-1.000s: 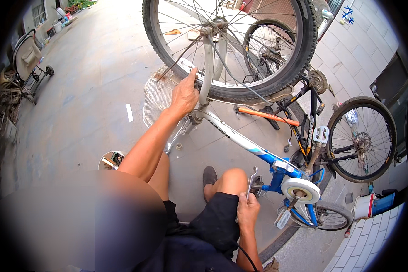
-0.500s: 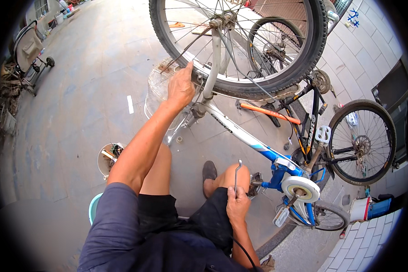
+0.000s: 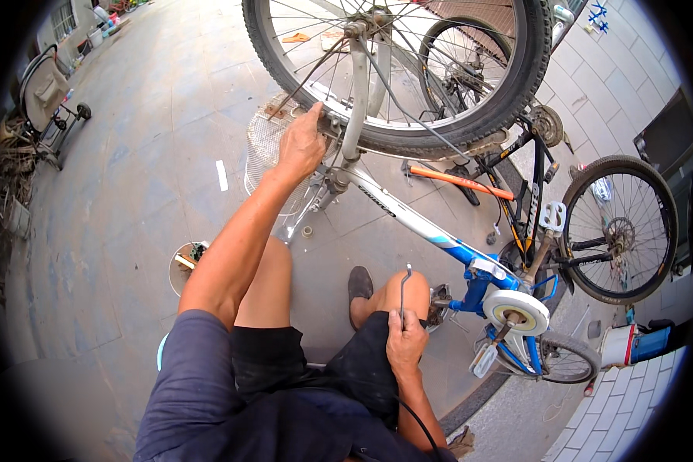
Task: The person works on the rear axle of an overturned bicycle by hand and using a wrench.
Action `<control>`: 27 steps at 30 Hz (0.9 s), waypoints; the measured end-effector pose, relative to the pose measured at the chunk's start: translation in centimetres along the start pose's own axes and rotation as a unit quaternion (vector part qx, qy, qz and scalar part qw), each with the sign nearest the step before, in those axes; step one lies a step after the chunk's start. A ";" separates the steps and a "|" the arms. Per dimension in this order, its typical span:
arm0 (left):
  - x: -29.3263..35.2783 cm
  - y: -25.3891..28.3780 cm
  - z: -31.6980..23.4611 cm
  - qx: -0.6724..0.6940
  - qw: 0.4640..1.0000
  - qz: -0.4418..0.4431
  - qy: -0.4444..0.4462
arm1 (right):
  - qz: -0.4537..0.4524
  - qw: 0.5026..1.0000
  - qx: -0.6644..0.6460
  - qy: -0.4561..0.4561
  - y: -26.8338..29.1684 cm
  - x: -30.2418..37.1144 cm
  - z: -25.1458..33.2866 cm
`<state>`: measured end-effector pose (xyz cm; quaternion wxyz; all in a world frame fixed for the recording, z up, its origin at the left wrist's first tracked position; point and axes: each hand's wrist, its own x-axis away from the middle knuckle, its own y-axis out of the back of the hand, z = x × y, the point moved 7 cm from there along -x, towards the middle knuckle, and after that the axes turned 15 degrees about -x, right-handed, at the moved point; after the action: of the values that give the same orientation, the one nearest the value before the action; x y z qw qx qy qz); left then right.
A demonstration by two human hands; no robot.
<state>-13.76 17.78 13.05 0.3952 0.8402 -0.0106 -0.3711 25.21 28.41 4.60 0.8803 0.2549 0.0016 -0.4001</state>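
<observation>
A bicycle wheel [image 3: 470, 142] with a black knobby tire stands upright in the fork of an upturned white and blue bicycle [image 3: 408, 215]. Against the lower left of its rim rests the index fingertip of my left hand [image 3: 302, 145]. That finger is stretched out and the others are bent; nothing shows in the hand. Near my knee, my right hand [image 3: 406, 340] is closed around a thin metal lever [image 3: 403, 291], its bent tip pointing up. A wire basket [image 3: 266, 146] lies behind my left hand.
A black and orange bicycle [image 3: 531, 192] is at the right, beside a tiled wall [image 3: 600, 85]. By my left leg stands a bucket of tools [image 3: 179, 281]. A stroller [image 3: 48, 96] is at the far left. One pedal [image 3: 483, 359] juts out near my right arm.
The whole view has shifted slightly. My left hand stays at the rim, and my right hand keeps its hold on the lever near my knee.
</observation>
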 end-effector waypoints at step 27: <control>-3.5 7.2 4.1 -0.005 0.991 -0.106 0.085 | -0.004 0.999 0.023 0.021 0.4 0.2 1.0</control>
<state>-16.93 11.25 18.32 0.3567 0.8634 0.1144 -0.3380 25.40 28.06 5.59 0.8724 0.2837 0.0118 -0.3978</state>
